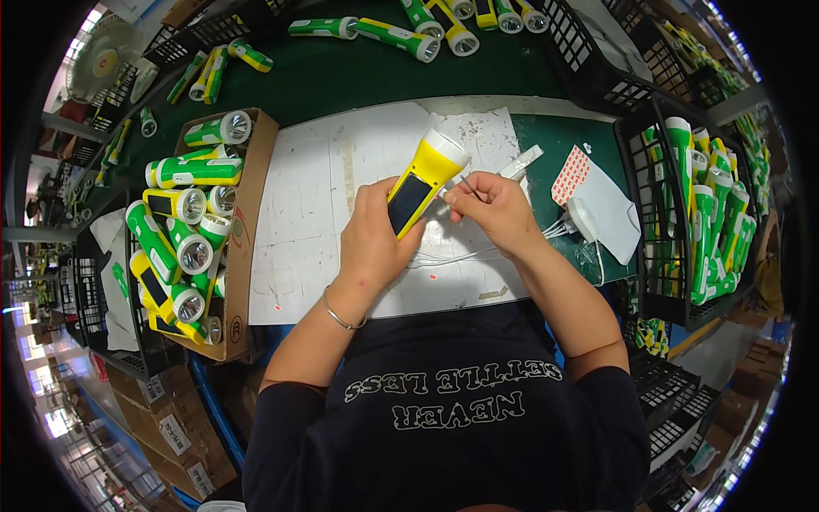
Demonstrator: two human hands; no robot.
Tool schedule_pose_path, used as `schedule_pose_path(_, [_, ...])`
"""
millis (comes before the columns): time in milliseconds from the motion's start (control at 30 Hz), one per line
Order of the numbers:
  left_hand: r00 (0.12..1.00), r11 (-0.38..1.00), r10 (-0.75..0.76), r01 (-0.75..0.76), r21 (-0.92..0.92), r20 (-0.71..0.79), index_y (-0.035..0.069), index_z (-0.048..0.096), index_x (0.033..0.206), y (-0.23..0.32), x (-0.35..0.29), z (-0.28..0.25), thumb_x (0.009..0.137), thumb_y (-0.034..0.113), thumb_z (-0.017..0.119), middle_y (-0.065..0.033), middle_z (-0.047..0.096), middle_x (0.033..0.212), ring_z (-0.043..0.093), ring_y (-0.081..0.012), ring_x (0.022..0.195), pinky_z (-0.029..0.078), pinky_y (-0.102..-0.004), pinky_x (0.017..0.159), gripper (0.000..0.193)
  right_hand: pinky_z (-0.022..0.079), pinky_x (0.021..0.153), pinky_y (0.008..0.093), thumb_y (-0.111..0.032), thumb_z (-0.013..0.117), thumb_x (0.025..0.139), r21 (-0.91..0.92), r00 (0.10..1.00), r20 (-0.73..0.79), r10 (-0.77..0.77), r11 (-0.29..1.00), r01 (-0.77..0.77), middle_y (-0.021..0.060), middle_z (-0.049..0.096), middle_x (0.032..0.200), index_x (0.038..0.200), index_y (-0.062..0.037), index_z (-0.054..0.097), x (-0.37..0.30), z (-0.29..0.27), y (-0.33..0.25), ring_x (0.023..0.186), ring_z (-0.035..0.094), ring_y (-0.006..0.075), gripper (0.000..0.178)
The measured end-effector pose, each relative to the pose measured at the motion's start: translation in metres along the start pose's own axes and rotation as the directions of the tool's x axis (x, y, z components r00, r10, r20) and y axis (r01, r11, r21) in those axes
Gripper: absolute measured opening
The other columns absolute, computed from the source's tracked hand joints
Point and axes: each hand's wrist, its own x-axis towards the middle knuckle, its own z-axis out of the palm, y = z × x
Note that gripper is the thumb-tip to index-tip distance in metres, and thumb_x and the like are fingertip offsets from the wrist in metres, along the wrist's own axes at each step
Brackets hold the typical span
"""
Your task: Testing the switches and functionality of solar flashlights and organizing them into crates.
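Note:
A yellow flashlight (433,164) with a white head and a dark solar panel is tilted over the white work surface, its head pointing away from me. My left hand (375,226) is closed around its lower body. My right hand (495,209) is closed in a pinch at the flashlight's right side. A small pale piece shows at those fingertips, too small to name. White cables (461,256) run below my hands towards a round white device (583,218) on the right.
At my left, a cardboard box (247,222) holds several green and yellow flashlights. A black crate (653,273) with more stands right. A sheet with red stickers (577,175) lies beside the round device. Loose flashlights (397,36) lie on the green tabletop (324,81) at the back.

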Motion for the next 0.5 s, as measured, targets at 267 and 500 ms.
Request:
schedule_pose_path(267, [0.961, 0.946, -0.173, 0.223, -0.236, 0.216, 0.000, 0.043, 0.119, -0.012, 0.005, -0.013, 0.071, 0.021, 0.074, -0.0186, 0.052, 0.109, 0.054, -0.0303, 0.098, 0.043, -0.0358, 0.087, 0.061, 0.047, 0.064, 0.0264, -0.035, 0.065, 0.081, -0.499, 0.970, -0.165, -0.178, 0.864, 0.073, 0.0070, 0.064, 0.084, 0.108, -0.0069, 0.059, 0.005, -0.026, -0.032, 0.072, 0.061, 0.0131, 0.039])
schedule_pose_path(500, [0.639, 0.490, 0.035, 0.659, -0.570, 0.769, 0.001, 0.042, 0.119, 0.020, -0.007, -0.025, 0.071, 0.007, 0.068, -0.0065, 0.051, 0.091, 0.053, -0.0165, 0.077, 0.046, -0.0302, 0.069, 0.054, 0.036, 0.056, 0.0236, -0.033, 0.057, 0.084, -0.678, 0.966, 0.196, -0.166, 0.689, 0.256, 0.0022, 0.055, 0.073, 0.088, -0.0049, 0.052, 0.015, -0.025, -0.053, 0.065, 0.047, 0.0068, 0.029])
